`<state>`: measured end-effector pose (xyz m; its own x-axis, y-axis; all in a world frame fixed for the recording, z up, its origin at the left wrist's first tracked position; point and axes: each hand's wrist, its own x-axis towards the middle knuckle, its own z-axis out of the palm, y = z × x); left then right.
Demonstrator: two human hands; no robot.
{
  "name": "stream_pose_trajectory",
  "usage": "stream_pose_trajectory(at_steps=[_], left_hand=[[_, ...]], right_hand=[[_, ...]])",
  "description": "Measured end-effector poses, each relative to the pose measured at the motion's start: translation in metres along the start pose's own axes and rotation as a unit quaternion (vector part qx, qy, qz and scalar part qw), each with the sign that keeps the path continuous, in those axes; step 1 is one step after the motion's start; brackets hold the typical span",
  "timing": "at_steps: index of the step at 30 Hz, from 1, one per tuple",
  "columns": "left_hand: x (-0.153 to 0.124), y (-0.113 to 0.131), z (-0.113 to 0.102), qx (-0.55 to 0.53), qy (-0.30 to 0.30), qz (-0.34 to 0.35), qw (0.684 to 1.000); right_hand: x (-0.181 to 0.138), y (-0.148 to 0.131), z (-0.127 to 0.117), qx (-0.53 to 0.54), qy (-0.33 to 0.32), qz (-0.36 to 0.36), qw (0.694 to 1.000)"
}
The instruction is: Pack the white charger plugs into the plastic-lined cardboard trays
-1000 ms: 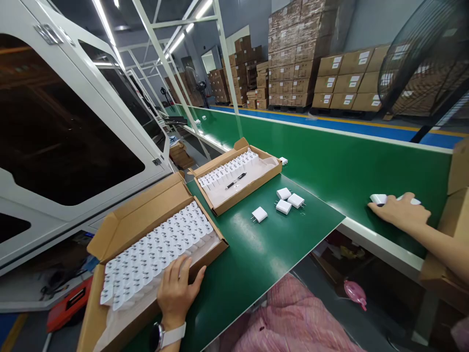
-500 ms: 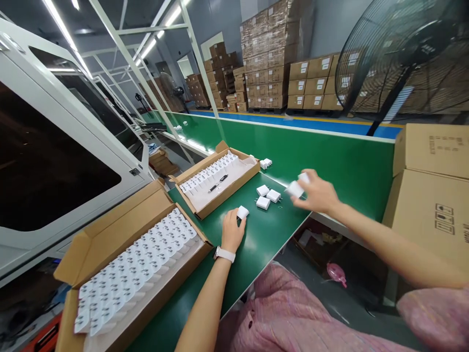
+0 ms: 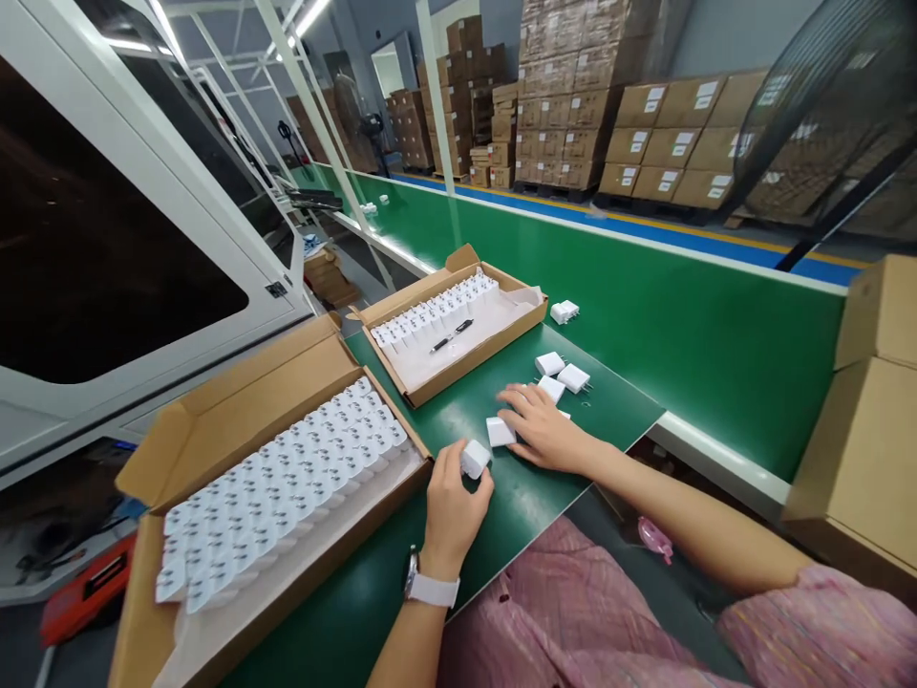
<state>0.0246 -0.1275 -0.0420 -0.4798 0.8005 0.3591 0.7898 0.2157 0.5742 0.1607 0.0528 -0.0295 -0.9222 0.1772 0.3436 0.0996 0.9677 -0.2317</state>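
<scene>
My left hand (image 3: 453, 511), with a watch on its wrist, pinches a white plug-in charger (image 3: 475, 460) between thumb and fingers, low over the green work surface. Close beside it, my right hand (image 3: 548, 432) has its fingers on a second white charger (image 3: 500, 432). A sliver of white shows behind the right hand, mostly hidden. Several loose chargers (image 3: 574, 378) lie just beyond that hand, prongs pointing right. To the left, an open cardboard box (image 3: 297, 573) holds rows of chargers, prongs up. Behind it a smaller open box (image 3: 479, 356) is partly filled, with a pen (image 3: 451, 336) on its liner.
A green conveyor belt (image 3: 673, 315) runs along the far side, with white chargers (image 3: 565, 311) at its near edge. A white machine (image 3: 265, 334) stands left. Cardboard boxes (image 3: 860, 459) and a fan (image 3: 831, 124) are on the right. Stacked cartons (image 3: 573, 105) fill the back.
My right hand has come left and down from the belt side with a charger, to beside my left hand. My left hand has turned its charger. The view has shifted.
</scene>
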Motion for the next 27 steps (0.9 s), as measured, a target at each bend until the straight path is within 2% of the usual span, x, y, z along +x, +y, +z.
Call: stream_pose_trajectory(at_steps=[4,7,10,13,16,19,21,23,27], left_hand=[[0.003,0.0,-0.006,-0.019,-0.032,-0.027,0.999],[0.002,-0.001,-0.007,-0.019,-0.048,-0.034,0.998],[0.001,-0.003,-0.007,-0.022,-0.051,-0.034,0.998],[0.002,-0.005,-0.008,-0.029,-0.067,-0.033,0.997],[0.005,-0.004,-0.007,-0.028,-0.103,-0.041,0.993],[0.009,-0.001,-0.002,-0.046,-0.137,-0.04,0.989],[0.011,0.002,0.003,-0.07,-0.152,-0.034,0.985],[0.011,0.003,0.008,-0.091,-0.161,-0.028,0.982],[0.007,0.002,0.006,-0.114,-0.187,-0.013,0.976]], right_hand=[[-0.003,-0.011,-0.013,0.169,-0.029,0.011,0.985],[-0.002,-0.022,-0.01,0.201,-0.048,0.033,0.978],[-0.002,-0.029,-0.005,0.217,-0.057,0.023,0.974],[-0.01,-0.023,-0.005,0.174,-0.001,0.051,0.983],[-0.027,-0.007,-0.007,0.046,0.071,0.182,0.98],[-0.043,0.006,-0.005,0.002,0.036,0.24,0.97],[-0.049,0.005,-0.002,0.042,0.017,0.227,0.973],[-0.049,-0.004,0.0,0.129,0.03,0.204,0.97],[-0.046,-0.017,0.0,0.302,0.042,0.127,0.944]])
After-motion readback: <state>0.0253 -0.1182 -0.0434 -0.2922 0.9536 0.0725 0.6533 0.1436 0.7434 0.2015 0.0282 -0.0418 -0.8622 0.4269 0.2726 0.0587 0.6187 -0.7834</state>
